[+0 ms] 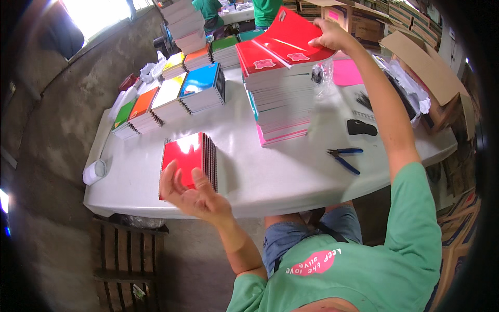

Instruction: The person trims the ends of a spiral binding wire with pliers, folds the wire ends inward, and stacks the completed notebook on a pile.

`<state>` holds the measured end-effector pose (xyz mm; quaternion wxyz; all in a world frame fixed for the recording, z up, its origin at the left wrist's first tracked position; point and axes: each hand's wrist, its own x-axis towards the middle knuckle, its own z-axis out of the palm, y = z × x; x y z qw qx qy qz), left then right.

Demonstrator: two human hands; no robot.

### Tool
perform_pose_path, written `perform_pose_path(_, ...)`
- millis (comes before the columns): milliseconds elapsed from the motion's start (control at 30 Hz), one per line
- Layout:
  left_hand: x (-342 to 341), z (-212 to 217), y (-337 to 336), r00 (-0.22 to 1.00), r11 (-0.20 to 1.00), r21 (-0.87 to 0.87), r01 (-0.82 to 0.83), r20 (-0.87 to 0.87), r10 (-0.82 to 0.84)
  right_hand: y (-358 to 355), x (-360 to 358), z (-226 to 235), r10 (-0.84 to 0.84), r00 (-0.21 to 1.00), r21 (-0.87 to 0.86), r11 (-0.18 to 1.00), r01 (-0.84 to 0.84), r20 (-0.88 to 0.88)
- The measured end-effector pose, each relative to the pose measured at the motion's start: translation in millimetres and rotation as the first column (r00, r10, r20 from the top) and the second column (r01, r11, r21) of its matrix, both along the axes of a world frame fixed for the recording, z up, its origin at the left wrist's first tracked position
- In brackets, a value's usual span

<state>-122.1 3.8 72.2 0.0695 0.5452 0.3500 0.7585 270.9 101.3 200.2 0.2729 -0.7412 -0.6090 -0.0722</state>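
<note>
My right hand (332, 39) reaches to the top of a tall stack of unbound page blocks (283, 104). Its fingers pinch the edge of a glossy red notebook cover (293, 31), which bends upward. Beneath it another red cover (257, 57) with a pink figure lies on the stack. My left hand (200, 195) is raised with fingers apart and nothing in it. It is in front of a short stack of red spiral notebooks (183, 151) near the table's front edge; I cannot tell whether it touches them.
Blue-handled pliers (345, 158), a black pouch-like item (361, 127) and wire coils (364, 101) lie at right. Stacks of spiral notebooks (202, 86) stand at back left. An open cardboard box (426, 67) borders the right side. A white roll (94, 171) is by the left edge.
</note>
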Motion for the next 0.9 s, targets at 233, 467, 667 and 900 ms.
perform_pose_path(233,90.1,31.0,15.2,0.564,0.560,-0.181,0.808,0.511,-0.649,-128.5,-94.7,-65.8,0.665,0.659,0.666,0.673,-0.323,-0.352)
perform_pose_path(467,64.7,10.1,4.1,0.727,0.684,-0.305,0.663,0.043,-0.686,-185.1,-54.1,-124.8,0.635,0.587,0.259,0.758,-0.599,-0.502)
perform_pose_path(667,86.8,-3.3,-14.5,0.365,0.905,-0.396,0.157,-0.828,-0.426,-141.9,137.3,-221.9,-0.179,0.982,-0.243,0.952,0.187,0.054)
perform_pose_path(900,85.9,-26.0,-13.2,0.262,0.969,-0.237,0.074,-0.933,-0.248,-118.8,141.8,-236.8,-0.024,0.997,0.043,0.999,0.021,0.071)
